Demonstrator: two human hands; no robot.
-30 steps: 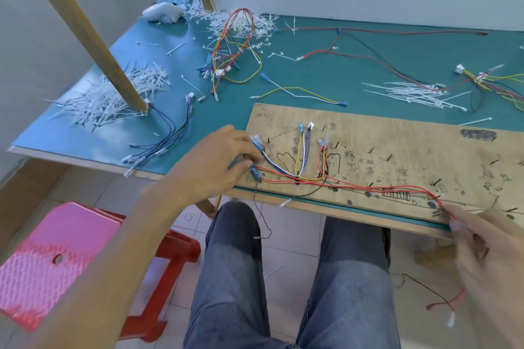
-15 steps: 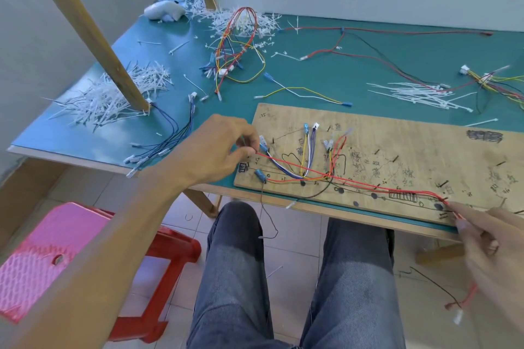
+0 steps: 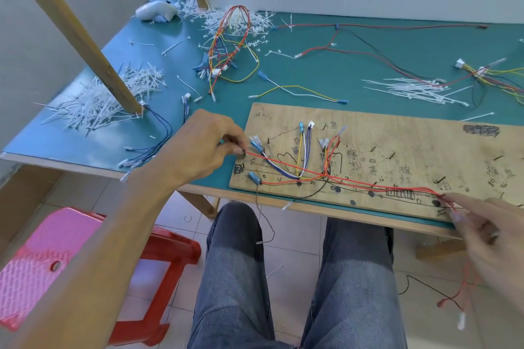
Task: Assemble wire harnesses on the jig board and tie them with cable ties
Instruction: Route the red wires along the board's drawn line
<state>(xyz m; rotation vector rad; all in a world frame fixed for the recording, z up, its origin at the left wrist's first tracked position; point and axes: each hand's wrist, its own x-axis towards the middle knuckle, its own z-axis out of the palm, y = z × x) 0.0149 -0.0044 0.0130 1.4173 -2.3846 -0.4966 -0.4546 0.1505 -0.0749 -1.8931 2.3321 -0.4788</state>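
In the head view the red wire [image 3: 354, 180] lies stretched across the lower part of the jig board [image 3: 397, 136], its left end pinched by the left hand [image 3: 204, 147] at the board's left edge, its right stretch pinched by the blurred right hand [image 3: 493, 235] at lower right. It looks light, thin and limp, so it probably needs tension from both ends, gripped on the insulation close behind the terminals.

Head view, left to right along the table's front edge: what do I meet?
Pile of white cable ties → blue wire bundle → left hand, pinching the red wire by its end → jig board → right hand, at the wire's far end.
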